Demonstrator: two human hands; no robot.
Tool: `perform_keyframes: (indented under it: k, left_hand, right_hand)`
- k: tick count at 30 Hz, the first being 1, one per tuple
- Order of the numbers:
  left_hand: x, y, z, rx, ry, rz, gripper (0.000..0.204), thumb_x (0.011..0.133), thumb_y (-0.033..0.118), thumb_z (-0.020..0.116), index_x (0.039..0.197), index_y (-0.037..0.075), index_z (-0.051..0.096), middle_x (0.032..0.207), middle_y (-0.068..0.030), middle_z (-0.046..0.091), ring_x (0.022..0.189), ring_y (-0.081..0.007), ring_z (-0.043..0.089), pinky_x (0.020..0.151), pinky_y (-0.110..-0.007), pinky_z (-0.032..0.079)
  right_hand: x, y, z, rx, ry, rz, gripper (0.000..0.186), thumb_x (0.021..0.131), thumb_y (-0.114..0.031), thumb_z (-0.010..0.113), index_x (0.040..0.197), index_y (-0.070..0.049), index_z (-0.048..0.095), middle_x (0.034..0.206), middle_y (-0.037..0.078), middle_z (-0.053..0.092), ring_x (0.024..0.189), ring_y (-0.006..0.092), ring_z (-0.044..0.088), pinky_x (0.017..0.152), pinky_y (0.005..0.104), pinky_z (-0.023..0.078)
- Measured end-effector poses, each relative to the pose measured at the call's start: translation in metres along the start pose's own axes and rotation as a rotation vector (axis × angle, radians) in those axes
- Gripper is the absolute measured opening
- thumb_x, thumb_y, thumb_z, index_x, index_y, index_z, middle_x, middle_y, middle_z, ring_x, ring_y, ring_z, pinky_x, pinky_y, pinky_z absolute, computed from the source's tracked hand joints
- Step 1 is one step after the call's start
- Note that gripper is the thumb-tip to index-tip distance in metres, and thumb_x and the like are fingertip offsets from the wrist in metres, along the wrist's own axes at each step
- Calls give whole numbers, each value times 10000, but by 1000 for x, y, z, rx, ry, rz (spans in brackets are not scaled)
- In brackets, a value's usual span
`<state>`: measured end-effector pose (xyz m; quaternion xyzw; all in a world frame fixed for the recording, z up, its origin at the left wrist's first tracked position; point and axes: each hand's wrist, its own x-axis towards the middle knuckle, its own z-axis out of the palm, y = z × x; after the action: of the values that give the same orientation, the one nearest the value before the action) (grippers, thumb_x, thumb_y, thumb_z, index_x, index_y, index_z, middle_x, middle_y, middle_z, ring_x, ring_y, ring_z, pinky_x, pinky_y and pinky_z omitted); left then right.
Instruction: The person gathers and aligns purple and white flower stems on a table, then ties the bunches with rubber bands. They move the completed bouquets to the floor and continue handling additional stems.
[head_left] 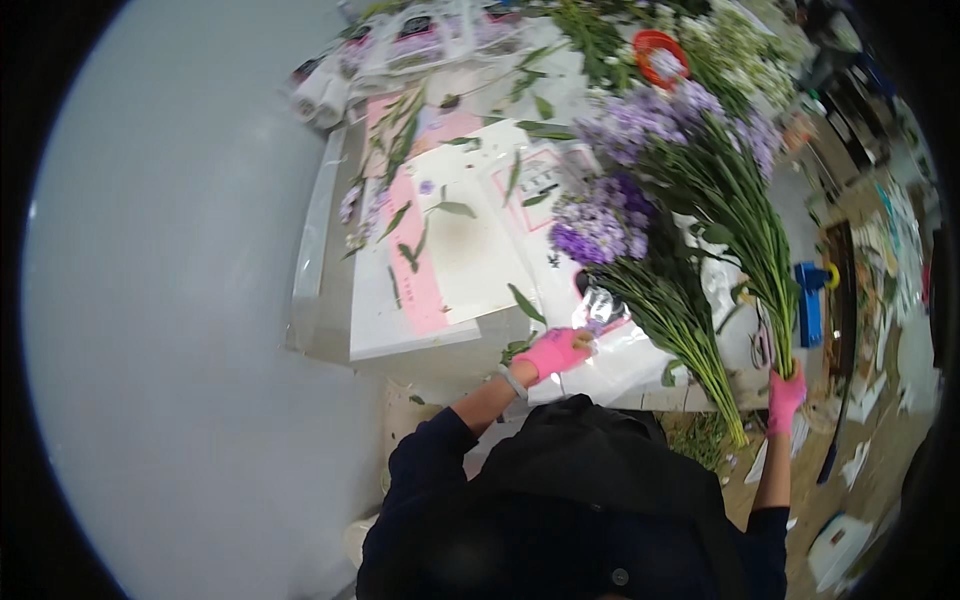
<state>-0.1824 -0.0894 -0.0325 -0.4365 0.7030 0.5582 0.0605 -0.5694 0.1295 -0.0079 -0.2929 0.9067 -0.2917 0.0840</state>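
Note:
My right hand (785, 398), in a pink glove, grips the stems of a long bouquet of pale purple flowers (690, 130) at the table's right side. My left hand (560, 350), also pink-gloved, is low over white wrapping sheets (605, 360). Its fingers curl near a small pale thing; whether they hold it is unclear. Beside it lies a second bunch of lilac and deep purple flowers (600, 225), stems pointing toward me. Loose leaves and cream and pink papers (470, 250) cover the middle.
Bagged flowers (420, 40) lie at the back, beside greenery, white blooms (740, 50) and a red container (655, 50). A blue tool (809, 305) stands at the right edge. A grey wall (170, 300) fills the left. Scraps litter the floor (850, 505).

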Motion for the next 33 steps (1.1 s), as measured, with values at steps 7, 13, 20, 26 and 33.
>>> perform_keyframes:
  k: [7, 13, 20, 26, 33]
  left_hand:
    - [10, -111, -76, -348, 646, -164, 359, 756, 208, 564, 1058, 13, 569, 939, -133, 631, 851, -194, 603, 748, -282, 470]
    - [10, -118, -86, -735, 353, -34, 411, 776, 75, 571, 1163, -26, 475, 1006, -104, 599, 917, -173, 566, 797, -258, 446]
    - [-15, -69, -76, -999, 268, 476, 439, 716, 6, 577, 1137, -4, 450, 1208, -102, 443, 1044, -232, 482, 880, -306, 396]
    - [-39, -162, -72, -1095, 931, 41, 283, 812, 171, 549, 1051, 20, 535, 990, -125, 575, 880, -228, 548, 778, -325, 423]
    - [-78, -234, -59, -130, 1271, -549, 105, 711, 72, 532, 800, 21, 550, 707, -111, 540, 649, -294, 495, 642, -371, 390]
  right_hand:
    - [-7, -14, 13, 126, -52, 32, 141, 728, -63, 608, 842, -27, 532, 643, 10, 496, 569, 85, 455, 526, 232, 381]
    - [-31, -103, 19, 102, -48, -240, 142, 722, -47, 599, 848, -20, 538, 661, 28, 513, 594, 88, 452, 564, 228, 394]
    - [-68, -233, 117, 101, -431, -457, 221, 625, -20, 626, 827, -32, 538, 646, 51, 560, 572, 110, 520, 549, 230, 431]
    - [-85, -293, 212, -338, -1058, -501, 305, 702, -255, 643, 912, -54, 552, 759, 127, 611, 692, 256, 598, 641, 338, 463]
    - [4, -424, 356, -773, -1311, -1333, 320, 784, -352, 529, 954, -81, 533, 796, 114, 602, 691, 291, 594, 621, 396, 469]
